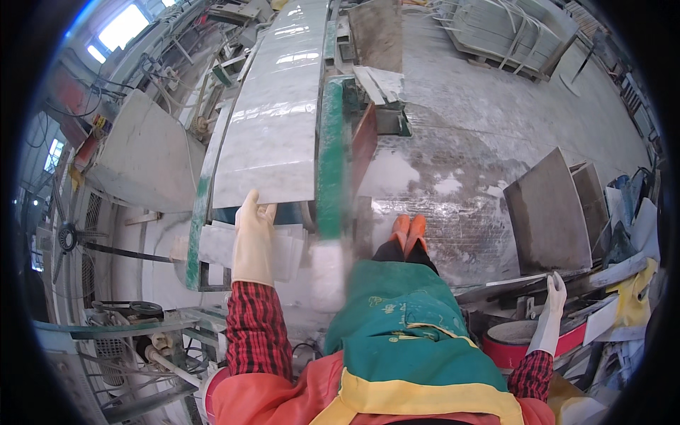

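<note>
My left hand (255,230), in a cream rubber glove, is at the near edge of a long, glossy white-grey stone slab (273,134) on a green-framed conveyor. One finger reaches over the slab's top and the others curl at its edge, partly hidden. Below that edge, several thin pale sheets (287,251) show beside the glove. My right hand (556,294), gloved alike, is far out to the right. Its fingers close on the end of a thin, flat stone strip (506,285), which we see nearly edge-on.
A green rail (331,156) runs along the conveyor's right side. Grey-brown boards (549,212) stand upright at right, above a red-rimmed round tub (513,336). Strapped slabs (506,32) stand far right. A wheeled machine (67,237) is at left; the floor (453,184) looks wet.
</note>
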Demonstrator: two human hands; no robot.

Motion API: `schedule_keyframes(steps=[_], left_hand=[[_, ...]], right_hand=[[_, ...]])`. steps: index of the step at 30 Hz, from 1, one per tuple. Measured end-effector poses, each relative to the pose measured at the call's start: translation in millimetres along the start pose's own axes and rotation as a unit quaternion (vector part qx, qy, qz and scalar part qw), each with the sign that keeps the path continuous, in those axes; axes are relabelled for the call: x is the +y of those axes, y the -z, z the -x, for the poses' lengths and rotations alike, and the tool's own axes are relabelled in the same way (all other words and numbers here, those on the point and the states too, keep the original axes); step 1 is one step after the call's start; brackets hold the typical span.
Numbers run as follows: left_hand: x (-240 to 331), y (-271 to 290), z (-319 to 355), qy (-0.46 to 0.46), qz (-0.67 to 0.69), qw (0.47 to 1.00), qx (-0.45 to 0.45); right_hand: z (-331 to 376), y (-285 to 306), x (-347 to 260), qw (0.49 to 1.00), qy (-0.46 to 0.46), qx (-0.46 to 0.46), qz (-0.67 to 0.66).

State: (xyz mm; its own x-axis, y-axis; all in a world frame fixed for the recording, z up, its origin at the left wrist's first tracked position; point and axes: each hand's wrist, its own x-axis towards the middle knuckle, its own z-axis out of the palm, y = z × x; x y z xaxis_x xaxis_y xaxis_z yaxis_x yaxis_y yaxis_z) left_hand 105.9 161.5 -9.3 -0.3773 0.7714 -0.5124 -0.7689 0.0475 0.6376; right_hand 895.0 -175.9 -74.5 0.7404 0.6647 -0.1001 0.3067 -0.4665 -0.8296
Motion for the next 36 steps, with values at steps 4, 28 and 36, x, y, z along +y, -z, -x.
schedule_keyframes(steps=[4, 28, 36], left_hand=[[-11, 2, 8, -0.228, -0.405, 0.881, 0.087], [-3, -65, 3, -0.273, -0.926, 0.251, -0.072], [3, -70, 6, -0.252, -0.930, 0.260, -0.067]], right_hand=[[0, 1, 12, 1.000, 0.005, 0.003, -0.014], [90, 182, 44, 0.907, -0.072, 0.244, 0.336], [90, 152, 29, 0.844, -0.147, 0.281, 0.432]])
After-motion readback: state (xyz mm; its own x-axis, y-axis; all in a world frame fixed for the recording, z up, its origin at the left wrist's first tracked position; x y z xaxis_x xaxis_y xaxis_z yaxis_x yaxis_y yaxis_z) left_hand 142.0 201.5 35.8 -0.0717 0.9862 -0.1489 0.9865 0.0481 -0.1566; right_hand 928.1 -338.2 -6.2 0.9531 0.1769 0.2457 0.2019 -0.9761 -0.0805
